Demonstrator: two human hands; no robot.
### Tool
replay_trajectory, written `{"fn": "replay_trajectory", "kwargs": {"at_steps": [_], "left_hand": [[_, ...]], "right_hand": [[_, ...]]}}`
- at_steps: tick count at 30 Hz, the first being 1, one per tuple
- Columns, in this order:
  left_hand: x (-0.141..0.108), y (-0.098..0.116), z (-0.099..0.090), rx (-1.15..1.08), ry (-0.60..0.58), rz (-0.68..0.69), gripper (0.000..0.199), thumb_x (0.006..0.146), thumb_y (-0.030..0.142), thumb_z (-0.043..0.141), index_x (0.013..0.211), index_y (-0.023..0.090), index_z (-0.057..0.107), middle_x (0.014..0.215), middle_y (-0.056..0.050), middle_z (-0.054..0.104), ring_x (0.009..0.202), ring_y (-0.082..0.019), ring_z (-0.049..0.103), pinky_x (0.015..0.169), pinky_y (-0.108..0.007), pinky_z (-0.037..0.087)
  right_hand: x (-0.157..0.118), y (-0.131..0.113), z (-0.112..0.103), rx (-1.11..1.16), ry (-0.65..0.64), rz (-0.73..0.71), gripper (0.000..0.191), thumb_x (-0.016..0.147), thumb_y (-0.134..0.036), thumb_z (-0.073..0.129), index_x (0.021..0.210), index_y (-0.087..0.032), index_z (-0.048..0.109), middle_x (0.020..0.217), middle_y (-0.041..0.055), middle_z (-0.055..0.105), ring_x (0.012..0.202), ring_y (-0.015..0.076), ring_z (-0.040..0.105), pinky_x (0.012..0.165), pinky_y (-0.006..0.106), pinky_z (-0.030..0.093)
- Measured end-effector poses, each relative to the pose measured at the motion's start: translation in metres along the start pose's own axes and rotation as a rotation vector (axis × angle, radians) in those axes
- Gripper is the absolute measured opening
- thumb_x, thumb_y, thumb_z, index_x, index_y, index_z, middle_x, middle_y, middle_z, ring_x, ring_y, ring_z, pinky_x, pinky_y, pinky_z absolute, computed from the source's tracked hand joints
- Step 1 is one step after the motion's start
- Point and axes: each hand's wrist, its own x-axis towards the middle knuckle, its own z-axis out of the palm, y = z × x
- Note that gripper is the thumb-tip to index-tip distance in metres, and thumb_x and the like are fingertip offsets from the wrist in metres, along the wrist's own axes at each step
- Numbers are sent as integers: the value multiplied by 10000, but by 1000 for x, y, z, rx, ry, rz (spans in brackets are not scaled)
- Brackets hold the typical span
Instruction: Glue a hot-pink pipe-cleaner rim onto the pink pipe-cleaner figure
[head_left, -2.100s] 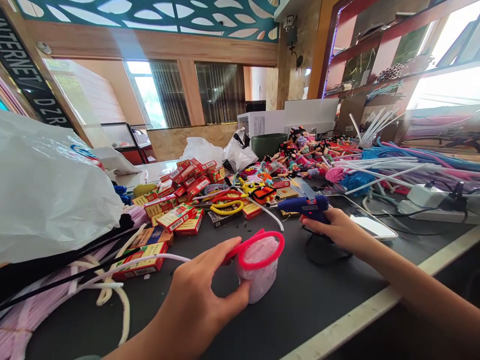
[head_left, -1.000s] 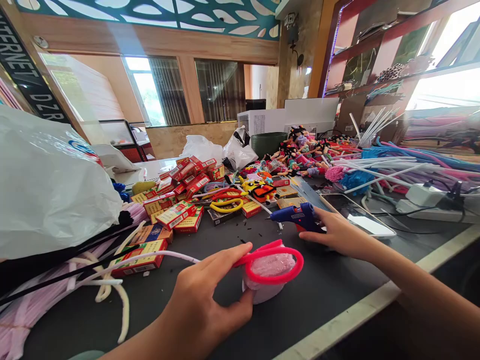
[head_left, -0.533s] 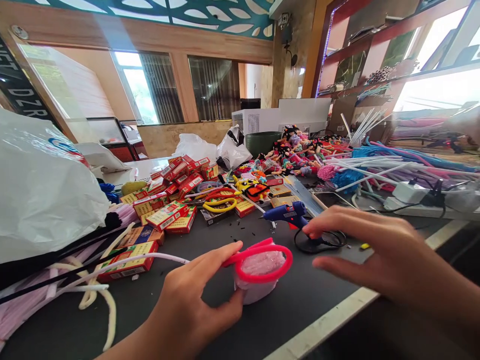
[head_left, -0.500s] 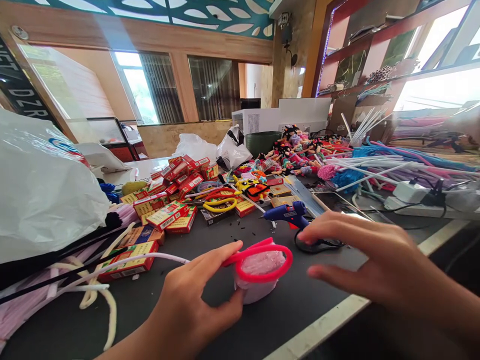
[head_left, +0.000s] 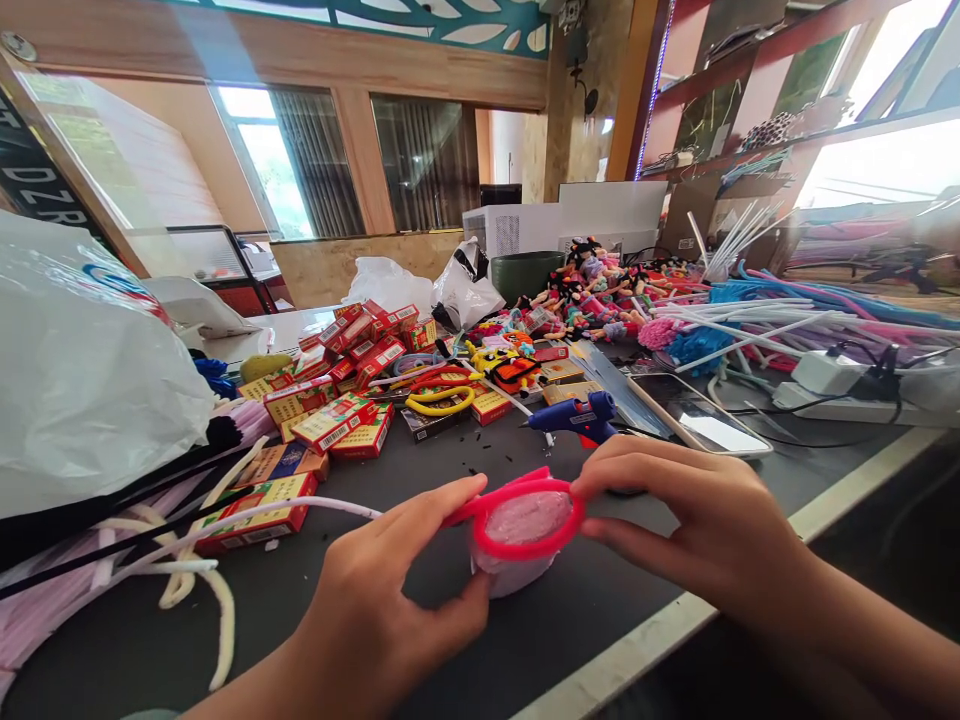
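Here, a bright pink ring (head_left: 525,548) around a pale pink bundle (head_left: 504,575) is gripped by both hands just above or on the dark counter (head_left: 600,610). The fingers (head_left: 442,505) of the left hand (head_left: 382,610) are curled over the ring's left side, and the thumb (head_left: 457,600) is pressed against the bundle. The ring's right edge is pinched by the right hand (head_left: 697,520). A blue glue gun (head_left: 577,420) is lying just beyond.

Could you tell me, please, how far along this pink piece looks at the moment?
Done: the hot-pink ring already circles the top of the pale pink bundle. In hand: the left hand grips the bundle, and the right hand holds the ring. Apparently left: the white pipe cleaner trails loose, with the glue gun lying nearby.
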Motion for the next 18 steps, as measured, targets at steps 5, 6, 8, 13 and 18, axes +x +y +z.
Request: {"fn": "replay_trajectory", "kwargs": {"at_steps": [5, 6, 8, 13, 18], "left_hand": [[-2, 2, -1, -9, -15, -25, 440, 787, 223, 569, 1223, 277, 563, 1065, 40, 747, 837, -120, 739, 883, -178, 556], [-2, 3, -1, -11, -24, -31, 442, 788, 226, 571, 1227, 280, 559, 1065, 42, 745, 839, -120, 738, 886, -179, 555], [-2, 3, -1, -17, -34, -38, 441, 786, 232, 572, 1224, 286, 556, 1062, 43, 743, 836, -122, 738, 884, -186, 559], [-1, 3, 1, -40, -33, -54, 439, 779, 236, 577, 1213, 300, 551, 1059, 44, 740, 837, -130, 737, 868, -198, 570], [-1, 4, -1, -56, -50, -68, 493, 757, 225, 594, 1237, 318, 529, 1083, 54, 732, 865, -121, 735, 865, -172, 561]], "right_hand": [[0, -1, 2, 21, -5, -1, 139, 860, -128, 656, 960, -208, 600, 890, 3, 691, 800, 95, 651, 763, 135, 502], [0, -1, 2, 23, -8, -2, 142, 858, -133, 660, 967, -204, 600, 899, 7, 690, 811, 94, 649, 770, 132, 497], [-1, -1, 3, 18, -12, 4, 138, 860, -148, 663, 974, -195, 602, 907, 14, 689, 818, 91, 644, 776, 126, 488], [-2, -2, 4, 0, -6, 12, 133, 863, -143, 647, 985, -174, 605, 919, 28, 687, 839, 86, 636, 789, 114, 471], [-2, -3, 6, 3, 24, 58, 129, 864, -133, 625, 977, -193, 606, 925, 11, 682, 838, 83, 630, 793, 118, 468]]}}
